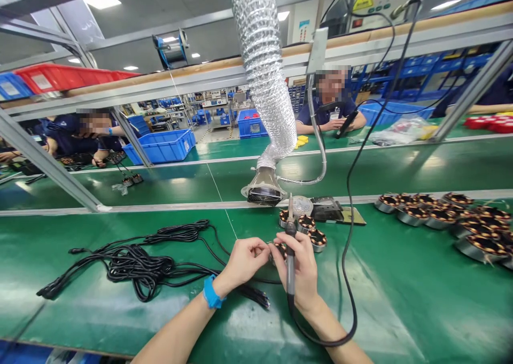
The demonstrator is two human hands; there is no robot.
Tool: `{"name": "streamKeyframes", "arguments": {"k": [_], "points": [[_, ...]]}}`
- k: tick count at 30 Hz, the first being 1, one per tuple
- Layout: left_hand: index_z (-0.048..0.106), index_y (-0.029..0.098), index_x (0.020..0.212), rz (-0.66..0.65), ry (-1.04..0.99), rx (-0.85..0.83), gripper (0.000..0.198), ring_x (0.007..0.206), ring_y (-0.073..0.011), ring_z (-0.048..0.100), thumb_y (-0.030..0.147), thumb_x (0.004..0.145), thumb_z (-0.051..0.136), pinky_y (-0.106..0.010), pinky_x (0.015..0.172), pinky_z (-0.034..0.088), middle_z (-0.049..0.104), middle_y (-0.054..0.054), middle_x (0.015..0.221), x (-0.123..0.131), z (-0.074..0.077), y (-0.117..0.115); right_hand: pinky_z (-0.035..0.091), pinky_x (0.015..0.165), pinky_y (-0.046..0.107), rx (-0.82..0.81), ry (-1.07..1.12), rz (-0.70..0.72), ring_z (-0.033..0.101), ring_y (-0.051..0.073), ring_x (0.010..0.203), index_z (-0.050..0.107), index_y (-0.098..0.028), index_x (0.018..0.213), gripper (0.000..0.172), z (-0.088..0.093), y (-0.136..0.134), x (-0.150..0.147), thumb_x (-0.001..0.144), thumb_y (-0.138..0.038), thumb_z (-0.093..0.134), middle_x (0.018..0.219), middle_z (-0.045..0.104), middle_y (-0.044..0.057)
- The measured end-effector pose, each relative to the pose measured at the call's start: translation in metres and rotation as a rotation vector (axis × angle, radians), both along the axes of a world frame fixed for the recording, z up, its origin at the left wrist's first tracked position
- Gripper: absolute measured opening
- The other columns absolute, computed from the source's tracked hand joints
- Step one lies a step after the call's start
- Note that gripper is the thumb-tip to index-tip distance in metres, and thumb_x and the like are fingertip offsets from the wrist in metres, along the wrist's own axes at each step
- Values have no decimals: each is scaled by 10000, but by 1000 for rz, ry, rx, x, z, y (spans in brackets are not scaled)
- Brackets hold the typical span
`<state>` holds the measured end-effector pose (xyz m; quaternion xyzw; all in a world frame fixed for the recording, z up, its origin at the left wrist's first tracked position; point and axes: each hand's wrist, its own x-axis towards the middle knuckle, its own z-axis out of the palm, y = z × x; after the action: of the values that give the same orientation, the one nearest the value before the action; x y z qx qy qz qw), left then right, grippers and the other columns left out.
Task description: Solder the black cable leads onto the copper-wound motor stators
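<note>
My right hand [303, 270] is closed round a soldering iron [290, 265], its tip pointing up and away from me. Its thumb and fingertips also reach a motor stator [278, 250] with copper windings, largely hidden between my hands. My left hand [249, 260], with a blue band [212, 292] at the wrist, pinches at the stator's left edge; what lies between the fingertips is too small to make out. Other stators [318, 239] sit just beyond. A black cable runs beneath my hands, and stripped cable ends [262, 298] lie below my left hand.
Bundled black cables [138, 268] lie to the left. Many stators [481, 246] stand at the right. A fume hood [265, 186] on a silver duct [264, 59] hangs ahead, near a round pale dish [301, 206]. The iron's cord [345, 257] loops at right. Co-workers sit across the bench.
</note>
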<state>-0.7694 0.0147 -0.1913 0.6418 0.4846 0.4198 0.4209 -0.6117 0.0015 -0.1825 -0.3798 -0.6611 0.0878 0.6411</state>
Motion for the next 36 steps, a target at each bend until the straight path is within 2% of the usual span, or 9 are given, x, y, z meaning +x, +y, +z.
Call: {"name": "streamKeyframes", "arguments": {"k": [3,8,10,14,16,20,27,32,36], "points": [[749,159,805,-26,68,28,230,637,-130,499,342,903,650,-247,602,376,648,-17,691,-2,7,-3,649,770,347,-47,52,5,721,179,851,698,-306,1184,247,0,0,4,963,-205,648,1030,641,43],[779,196,807,-96,209,152,214,850,-199,598,316,930,651,-292,786,459,738,-50,797,-7,22,-5,653,751,334,-301,174,108,729,165,797,667,-284,1167,241,-5,2,11,930,-295,711,1024,655,26],[782,184,835,-139,166,93,203,838,-189,620,322,926,664,-285,776,476,744,-52,826,-8,24,-5,649,720,312,-398,220,198,730,154,772,654,-266,1161,265,-8,2,10,918,-341,728,1047,673,32],[761,139,891,-195,-7,-150,325,564,-109,541,458,905,699,-233,563,425,665,-13,708,-9,22,-4,642,751,316,-469,239,241,731,156,777,656,-251,1149,293,-13,1,6,910,-399,738,998,692,25],[748,127,848,-165,-75,-177,381,535,-91,501,508,869,737,-222,541,398,633,2,664,-7,19,-3,638,753,321,-482,240,232,734,161,786,653,-255,1157,297,-15,1,6,914,-405,733,987,693,22],[726,120,742,-83,-197,-134,388,661,-122,575,494,801,811,-236,658,464,681,-27,707,0,14,-2,632,768,325,-503,243,216,732,169,824,651,-255,1160,292,-22,3,4,913,-392,725,1005,705,33],[693,129,710,-36,-250,-129,320,646,-120,549,420,774,809,-238,648,445,652,-17,677,5,10,-3,628,761,323,-528,330,219,721,185,855,652,-233,1143,332,-31,6,0,869,-388,758,974,726,48],[655,140,678,-2,-238,-114,219,628,-111,503,319,757,754,-234,627,399,608,3,648,2,8,0,631,761,325,-519,321,176,712,171,792,679,-226,1107,329,-24,4,2,852,-409,777,980,728,50],[640,152,647,100,-190,-80,140,630,-114,485,256,731,683,-237,622,365,591,11,631,-2,5,8,597,637,285,-485,353,56,686,167,710,732,-221,1096,326,-10,2,11,894,-477,732,859,717,36]]}}
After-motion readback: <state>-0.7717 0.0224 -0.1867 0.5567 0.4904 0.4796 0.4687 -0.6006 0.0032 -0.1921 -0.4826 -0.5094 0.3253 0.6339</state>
